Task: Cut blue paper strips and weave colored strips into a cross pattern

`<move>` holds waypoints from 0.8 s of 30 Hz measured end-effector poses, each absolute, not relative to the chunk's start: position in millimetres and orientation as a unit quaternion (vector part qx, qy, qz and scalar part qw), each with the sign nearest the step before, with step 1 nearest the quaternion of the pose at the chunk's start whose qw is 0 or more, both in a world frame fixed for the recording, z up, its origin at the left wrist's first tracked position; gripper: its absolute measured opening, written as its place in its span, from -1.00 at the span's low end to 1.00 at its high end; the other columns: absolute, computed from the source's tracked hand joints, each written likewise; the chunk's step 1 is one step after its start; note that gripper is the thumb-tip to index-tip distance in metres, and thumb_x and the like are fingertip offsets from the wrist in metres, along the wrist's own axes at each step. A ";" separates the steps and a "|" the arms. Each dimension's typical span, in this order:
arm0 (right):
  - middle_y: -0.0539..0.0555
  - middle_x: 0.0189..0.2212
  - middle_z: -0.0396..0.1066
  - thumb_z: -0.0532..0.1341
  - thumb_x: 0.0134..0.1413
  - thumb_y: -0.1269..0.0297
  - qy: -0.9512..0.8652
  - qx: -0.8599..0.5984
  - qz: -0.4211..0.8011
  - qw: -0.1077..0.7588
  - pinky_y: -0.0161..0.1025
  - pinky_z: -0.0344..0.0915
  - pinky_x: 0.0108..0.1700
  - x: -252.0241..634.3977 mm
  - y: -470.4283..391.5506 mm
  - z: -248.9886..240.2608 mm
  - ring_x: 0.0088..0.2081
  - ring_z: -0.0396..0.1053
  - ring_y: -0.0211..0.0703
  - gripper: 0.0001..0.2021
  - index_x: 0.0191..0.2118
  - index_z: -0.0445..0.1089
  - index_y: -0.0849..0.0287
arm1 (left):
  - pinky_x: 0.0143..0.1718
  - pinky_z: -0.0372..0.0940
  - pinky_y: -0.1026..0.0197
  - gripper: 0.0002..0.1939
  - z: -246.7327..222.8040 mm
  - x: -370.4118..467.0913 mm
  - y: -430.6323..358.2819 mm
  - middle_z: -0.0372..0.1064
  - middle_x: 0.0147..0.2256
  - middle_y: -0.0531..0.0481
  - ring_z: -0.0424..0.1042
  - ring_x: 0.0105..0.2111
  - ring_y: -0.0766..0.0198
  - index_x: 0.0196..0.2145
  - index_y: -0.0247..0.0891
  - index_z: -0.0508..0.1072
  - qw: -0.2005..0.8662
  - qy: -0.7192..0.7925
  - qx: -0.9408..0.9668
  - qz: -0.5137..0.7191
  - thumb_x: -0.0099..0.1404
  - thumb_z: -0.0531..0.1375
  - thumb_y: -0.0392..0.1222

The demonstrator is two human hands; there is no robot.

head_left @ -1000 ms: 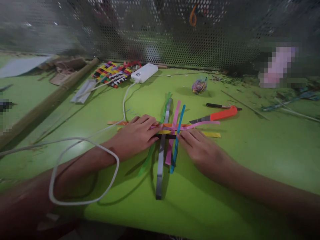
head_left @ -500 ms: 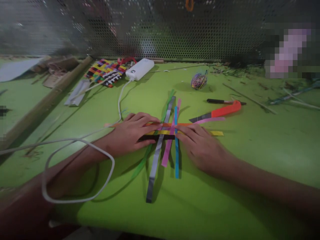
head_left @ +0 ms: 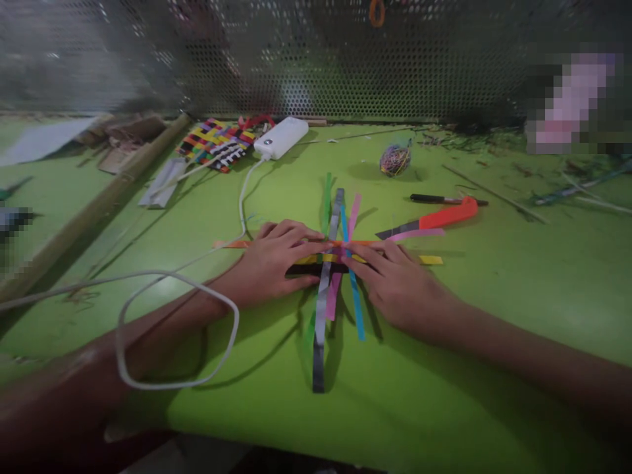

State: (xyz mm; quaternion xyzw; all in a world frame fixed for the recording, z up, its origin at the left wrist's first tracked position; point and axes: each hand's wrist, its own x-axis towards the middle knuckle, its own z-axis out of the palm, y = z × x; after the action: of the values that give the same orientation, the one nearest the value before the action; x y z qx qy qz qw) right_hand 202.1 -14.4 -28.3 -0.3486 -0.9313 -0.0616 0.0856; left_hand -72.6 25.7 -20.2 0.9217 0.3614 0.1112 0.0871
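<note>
Flat coloured strips cross one another on the green table. My left hand (head_left: 284, 260) lies over the left part of the crossing, its index finger and thumb on the strips. Its fingertips reach the long grey strip (head_left: 320, 306). My right hand (head_left: 397, 280) holds the crossing from the right, fingertips on the blue strip (head_left: 356, 306). A pink strip (head_left: 333, 299) and a green strip (head_left: 326, 197) run the same way. The orange strip (head_left: 230, 244), yellow strip (head_left: 430, 260) and black strip (head_left: 306, 269) pass sideways, partly hidden under my hands.
A red-handled knife (head_left: 447, 214) and a black-handled tool (head_left: 434, 199) lie at the right. Farther back are a wire ball (head_left: 395, 160), a white power bank (head_left: 282, 138) and a woven colourful piece (head_left: 217, 141). Its white cable (head_left: 178, 383) loops over my left forearm. A pole (head_left: 99, 197) lies left.
My left hand has shifted right, closer to my right hand. The green and grey strips have swung more upright and nearer the pink one; the blue strip now tilts.
</note>
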 end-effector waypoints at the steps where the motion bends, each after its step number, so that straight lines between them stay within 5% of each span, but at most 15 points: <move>1: 0.32 0.25 0.36 0.12 0.25 0.52 -0.932 -0.347 -0.064 0.081 0.15 0.36 0.12 202.5 -13.9 -27.5 0.15 0.31 0.19 -0.50 0.30 0.33 0.35 | 0.12 0.18 -0.12 -0.52 -20.3 -71.4 24.5 0.43 0.20 -0.12 0.33 0.18 -0.06 0.24 -0.09 0.42 0.084 0.362 0.921 0.117 0.44 0.22 0.06; 13: 0.35 0.26 0.36 0.09 0.30 0.47 -0.931 -0.348 -0.094 0.065 0.19 0.35 0.14 198.6 -8.9 -22.5 0.20 0.33 0.25 -0.53 0.28 0.34 0.37 | 0.14 0.29 -0.12 -0.56 -25.9 -69.7 18.7 0.47 0.13 -0.22 0.38 0.16 -0.07 0.12 -0.27 0.51 0.035 0.318 0.936 0.147 0.50 0.14 0.07; 24: 0.38 0.35 0.24 0.02 0.11 0.61 -0.951 -0.297 0.003 0.081 0.37 0.20 0.27 201.3 -3.1 -25.1 0.35 0.23 0.23 -0.46 0.23 0.31 0.39 | 0.11 0.29 -0.07 -0.55 -32.0 -69.4 22.8 0.48 0.14 -0.20 0.43 0.14 -0.02 0.12 -0.28 0.46 0.079 0.326 0.920 0.203 0.43 0.24 0.07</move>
State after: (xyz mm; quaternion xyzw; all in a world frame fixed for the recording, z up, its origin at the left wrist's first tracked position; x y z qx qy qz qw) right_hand 201.3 -3.1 -25.1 -0.2968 -0.9515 0.0029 0.0814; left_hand -69.4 22.8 -32.0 0.9199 0.3257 0.2033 0.0793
